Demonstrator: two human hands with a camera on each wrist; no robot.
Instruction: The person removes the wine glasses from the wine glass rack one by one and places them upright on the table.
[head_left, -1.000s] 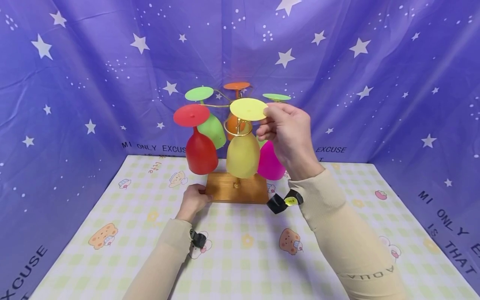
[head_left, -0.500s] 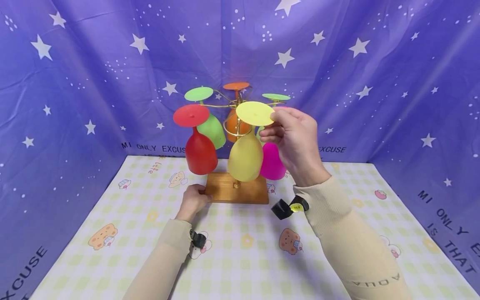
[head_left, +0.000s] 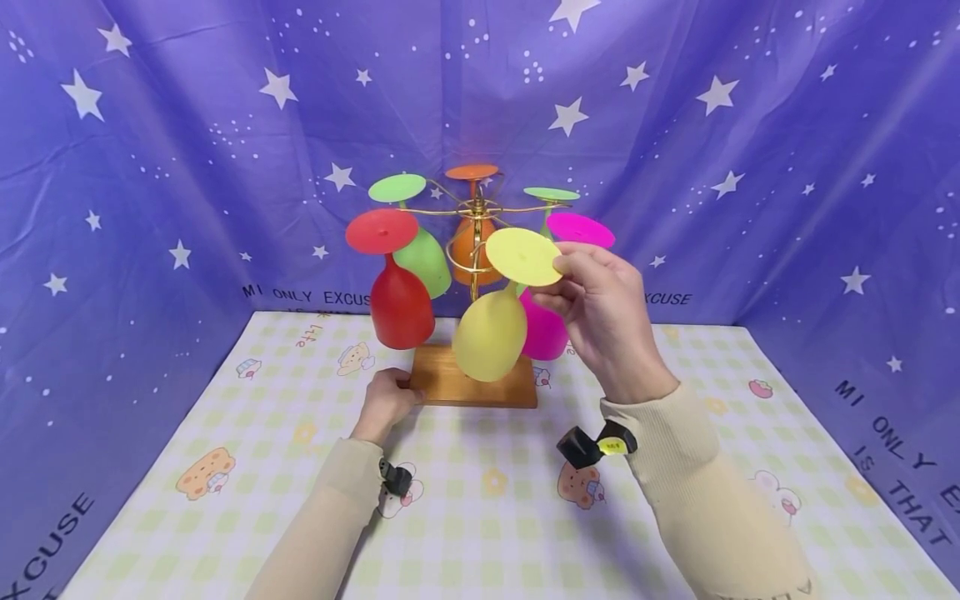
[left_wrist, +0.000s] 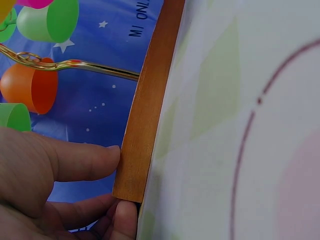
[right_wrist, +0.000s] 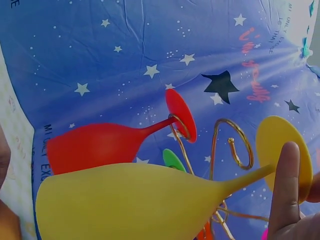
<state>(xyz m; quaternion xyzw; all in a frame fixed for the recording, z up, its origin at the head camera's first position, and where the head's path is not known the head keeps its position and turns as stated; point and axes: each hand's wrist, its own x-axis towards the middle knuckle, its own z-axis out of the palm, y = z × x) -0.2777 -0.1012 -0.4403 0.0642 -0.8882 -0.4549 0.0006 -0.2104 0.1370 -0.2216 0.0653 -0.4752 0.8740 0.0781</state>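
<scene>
My right hand (head_left: 609, 321) pinches the rim of the yellow wine glass's round foot between thumb and fingers. The yellow wine glass (head_left: 491, 333) hangs mouth down and tilted; in the right wrist view its stem stands apart from a bare gold wire loop (right_wrist: 232, 142). Behind it rises the gold wire glass rack (head_left: 477, 208) on a wooden base (head_left: 450, 379). At the base's left end my left hand (head_left: 387, 400) holds on, its thumb (left_wrist: 87, 161) against the upper face and its fingers curled at the end. The red wine glass (head_left: 402, 304) hangs just left of the yellow one.
Also hanging upside down on the rack are a magenta glass (head_left: 543, 329), an orange glass (head_left: 472, 242) and two green glasses, one at the left (head_left: 423, 262). A checked cloth (head_left: 480, 517) covers the table. A purple star-print curtain (head_left: 450, 83) surrounds it.
My right hand has drawn the yellow wine glass rightward, down and towards me, out of the wire loop, and the glass has tilted. The magenta foot has come into sight. My left hand stays put.
</scene>
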